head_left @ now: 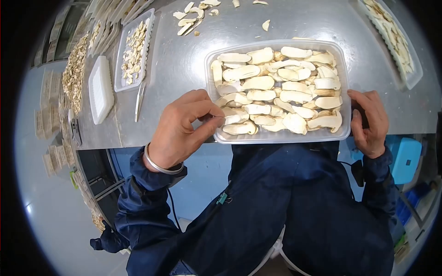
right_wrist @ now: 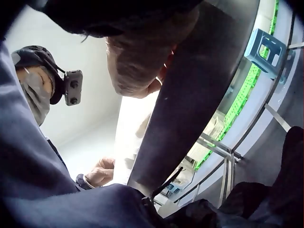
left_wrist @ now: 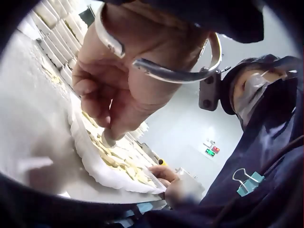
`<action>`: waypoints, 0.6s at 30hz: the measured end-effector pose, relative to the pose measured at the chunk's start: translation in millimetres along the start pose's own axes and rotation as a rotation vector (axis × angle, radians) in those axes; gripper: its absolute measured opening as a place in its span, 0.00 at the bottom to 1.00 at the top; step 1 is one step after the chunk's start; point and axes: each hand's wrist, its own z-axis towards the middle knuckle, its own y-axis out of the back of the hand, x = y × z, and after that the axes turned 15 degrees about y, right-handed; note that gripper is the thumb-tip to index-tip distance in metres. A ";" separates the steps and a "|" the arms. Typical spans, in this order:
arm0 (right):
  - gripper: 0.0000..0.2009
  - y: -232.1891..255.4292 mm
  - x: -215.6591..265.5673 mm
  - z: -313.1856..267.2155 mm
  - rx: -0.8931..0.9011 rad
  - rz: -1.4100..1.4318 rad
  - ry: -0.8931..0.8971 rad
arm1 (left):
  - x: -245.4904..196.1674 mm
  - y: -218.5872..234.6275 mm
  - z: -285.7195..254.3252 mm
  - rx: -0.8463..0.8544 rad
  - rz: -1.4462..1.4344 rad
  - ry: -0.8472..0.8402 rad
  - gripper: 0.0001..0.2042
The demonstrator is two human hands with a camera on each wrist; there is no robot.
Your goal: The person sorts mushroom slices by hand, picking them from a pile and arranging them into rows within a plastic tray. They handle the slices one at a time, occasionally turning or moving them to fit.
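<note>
A clear plastic tray [head_left: 346,69] filled with rows of pale mushroom slices [head_left: 258,83] lies at the table's front edge. At the tray's left side my left hand [head_left: 182,126] pinches a small mushroom slice [left_wrist: 108,138] between thumb and fingertips, low over the other slices. My right hand [head_left: 371,120] is beside the tray's right rim, fingers loosely bent and fingertips right at the rim. In the right wrist view the right hand [right_wrist: 137,66] is dim, with its fingertips partly hidden.
Loose mushroom pieces [head_left: 189,22] lie at the back of the metal table [head_left: 184,60]. To the left are a tray of small pieces [head_left: 148,41], a white tray [head_left: 101,89] and tweezers [head_left: 139,102]. Another tray of slices [head_left: 407,69] stands far right.
</note>
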 end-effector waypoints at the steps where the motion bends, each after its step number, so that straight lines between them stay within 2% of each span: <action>1: 0.22 0.2 -0.1 -0.2 0.001 0.000 -0.001 | 0.7 -0.9 1.1 -0.010 0.019 -0.015 0.04; 7: 0.22 -0.1 -0.5 -0.6 -0.004 0.005 0.003 | 2.8 -3.5 5.7 0.036 0.086 -0.005 0.04; 13: 0.22 0.7 -0.3 -0.5 0.005 0.001 0.006 | 7.3 -5.4 7.2 0.007 -0.044 0.047 0.05; 16: 0.21 2.9 1.1 3.3 0.013 0.003 0.012 | 10.3 4.1 11.8 -0.079 -0.113 0.047 0.04; 18: 0.21 1.9 1.8 4.3 0.004 0.008 0.013 | 25.4 23.1 26.4 -0.246 -0.036 0.101 0.03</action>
